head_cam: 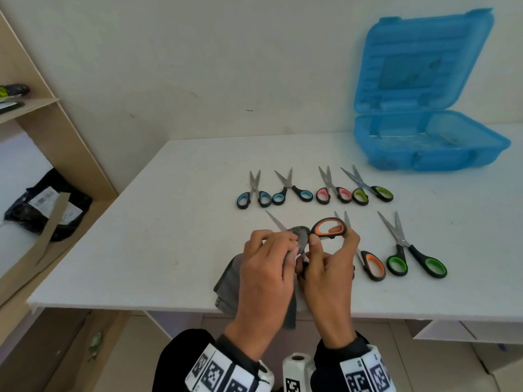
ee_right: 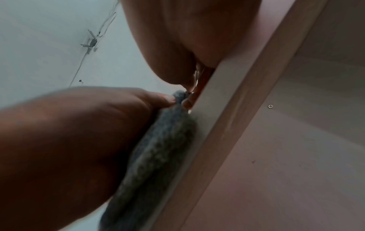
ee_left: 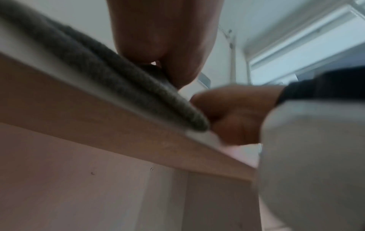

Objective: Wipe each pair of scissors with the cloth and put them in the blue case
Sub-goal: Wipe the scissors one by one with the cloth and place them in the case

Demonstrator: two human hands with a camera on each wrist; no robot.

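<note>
My right hand (head_cam: 329, 250) grips the orange-and-black handle of a pair of scissors (head_cam: 329, 228) held above the table's front. My left hand (head_cam: 271, 250) pinches the grey cloth (head_cam: 301, 234) around its blade, whose tip (head_cam: 271, 217) sticks out to the upper left. The cloth (ee_left: 122, 87) hangs down over the table edge, its lower end (ee_right: 158, 156) showing in the right wrist view. The blue case (head_cam: 430, 142) stands open at the back right, lid raised. Several more scissors lie in two rows, among them an orange pair (head_cam: 370, 263) and a green pair (head_cam: 410, 250).
The back row holds two blue-handled scissors (head_cam: 254, 193), a pink pair (head_cam: 335, 190) and a yellow-green pair (head_cam: 370, 190). A wooden shelf unit (head_cam: 42, 154) with a black bag (head_cam: 48, 205) stands to the left. The white table's front edge (head_cam: 141, 305) is close to my wrists.
</note>
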